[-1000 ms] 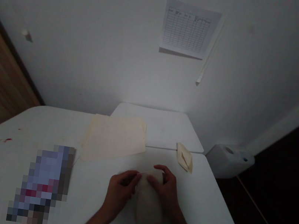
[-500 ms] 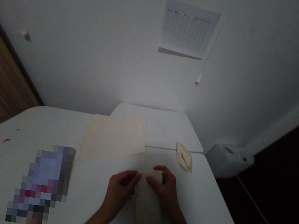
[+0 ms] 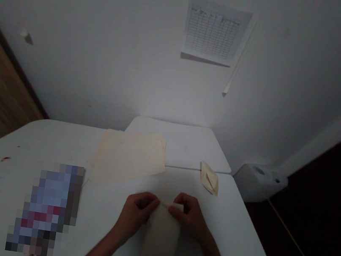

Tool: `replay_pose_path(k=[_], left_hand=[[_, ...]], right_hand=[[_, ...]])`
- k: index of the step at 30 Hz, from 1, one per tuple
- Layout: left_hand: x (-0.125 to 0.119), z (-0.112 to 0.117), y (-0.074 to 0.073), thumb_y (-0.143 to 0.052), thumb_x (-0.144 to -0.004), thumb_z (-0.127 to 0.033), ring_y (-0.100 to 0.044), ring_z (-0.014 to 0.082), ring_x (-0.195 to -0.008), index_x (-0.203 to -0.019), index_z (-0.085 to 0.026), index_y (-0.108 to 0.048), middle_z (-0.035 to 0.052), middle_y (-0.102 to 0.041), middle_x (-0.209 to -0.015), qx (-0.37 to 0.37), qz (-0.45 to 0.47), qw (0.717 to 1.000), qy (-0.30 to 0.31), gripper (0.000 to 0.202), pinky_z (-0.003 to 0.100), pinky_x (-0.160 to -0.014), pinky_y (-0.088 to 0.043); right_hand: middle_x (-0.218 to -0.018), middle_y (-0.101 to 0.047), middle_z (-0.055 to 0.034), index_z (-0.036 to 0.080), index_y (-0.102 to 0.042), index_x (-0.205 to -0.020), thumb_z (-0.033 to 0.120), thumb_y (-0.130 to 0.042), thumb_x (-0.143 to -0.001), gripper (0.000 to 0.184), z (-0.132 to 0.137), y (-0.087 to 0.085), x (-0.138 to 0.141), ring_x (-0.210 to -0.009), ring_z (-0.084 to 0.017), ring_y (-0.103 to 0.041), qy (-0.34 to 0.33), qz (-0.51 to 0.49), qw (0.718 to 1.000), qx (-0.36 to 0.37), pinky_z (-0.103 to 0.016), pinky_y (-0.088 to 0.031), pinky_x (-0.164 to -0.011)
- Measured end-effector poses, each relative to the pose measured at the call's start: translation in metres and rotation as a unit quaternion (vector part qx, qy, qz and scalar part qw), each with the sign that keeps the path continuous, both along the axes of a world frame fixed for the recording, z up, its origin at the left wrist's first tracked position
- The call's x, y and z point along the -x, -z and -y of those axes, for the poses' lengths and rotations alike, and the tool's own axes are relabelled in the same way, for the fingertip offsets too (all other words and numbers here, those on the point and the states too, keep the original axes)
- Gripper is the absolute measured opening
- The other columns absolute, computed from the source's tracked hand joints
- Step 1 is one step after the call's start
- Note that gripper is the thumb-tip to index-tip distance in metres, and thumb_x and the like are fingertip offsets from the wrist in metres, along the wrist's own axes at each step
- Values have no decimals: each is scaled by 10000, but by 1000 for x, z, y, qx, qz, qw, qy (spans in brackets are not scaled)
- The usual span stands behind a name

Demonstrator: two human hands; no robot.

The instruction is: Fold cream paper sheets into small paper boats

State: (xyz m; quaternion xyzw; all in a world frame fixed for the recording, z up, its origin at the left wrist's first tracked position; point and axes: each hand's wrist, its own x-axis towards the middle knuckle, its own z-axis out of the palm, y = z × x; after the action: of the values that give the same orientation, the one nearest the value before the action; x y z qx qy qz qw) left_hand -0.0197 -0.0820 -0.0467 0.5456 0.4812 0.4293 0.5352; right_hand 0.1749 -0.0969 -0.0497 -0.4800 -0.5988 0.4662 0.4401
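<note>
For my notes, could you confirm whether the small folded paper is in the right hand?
No, the small folded paper lies on the white table beyond the right hand holding a cream paper sheet.

The left hand [image 3: 134,216] and right hand [image 3: 190,218] pinch the upper edge of a curved sheet [image 3: 160,242], apparently cream paper, on a white table [image 3: 104,203]. Farther forward lie a stack of cream sheets [image 3: 129,158] and a folded paper piece [image 3: 210,179]. A pixelated object [image 3: 48,208] lies left.

Your cream paper sheet [image 3: 160,242] is bowed into a soft rounded curl, far edge lifted and pinched, near the front of the bench [image 3: 104,208].
</note>
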Motion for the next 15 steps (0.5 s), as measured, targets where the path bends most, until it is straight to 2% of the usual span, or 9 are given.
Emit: replay_pose_path(k=[6, 10, 15], left_hand=[[5, -2, -4, -671, -710, -443, -418, 81, -430, -678, -141, -670, -14, -547, -527, 20, -39, 998, 54, 304, 176, -376, -297], [8, -3, -5, -659, -718, -459, -408, 82, -430, -668, -139, -663, -16, -535, -518, 12, -56, 997, 54, 325, 180, -382, -290], [8, -6, 0, -668, -728, -452, -477, 103, -468, -690, -138, -678, 10, -594, -551, -2, -45, 998, 50, 317, 189, -418, -333]], right_hand=[[-556, -400, 59, 160, -518, -603, 458, -722, -727, 381, 3, -4, -16, -524, -73, -348, -108, -3, 993, 54, -199, -227, -472], [-510, -424, 62, 163, -501, -586, 464, -744, -708, 406, 3, -4, -21, -479, -64, -355, -119, -12, 991, 64, -191, -227, -447], [-529, -527, 29, 154, -554, -628, 486, -727, -723, 386, -1, 0, -22, -471, -90, -479, -100, -22, 992, 70, -188, -331, -448]])
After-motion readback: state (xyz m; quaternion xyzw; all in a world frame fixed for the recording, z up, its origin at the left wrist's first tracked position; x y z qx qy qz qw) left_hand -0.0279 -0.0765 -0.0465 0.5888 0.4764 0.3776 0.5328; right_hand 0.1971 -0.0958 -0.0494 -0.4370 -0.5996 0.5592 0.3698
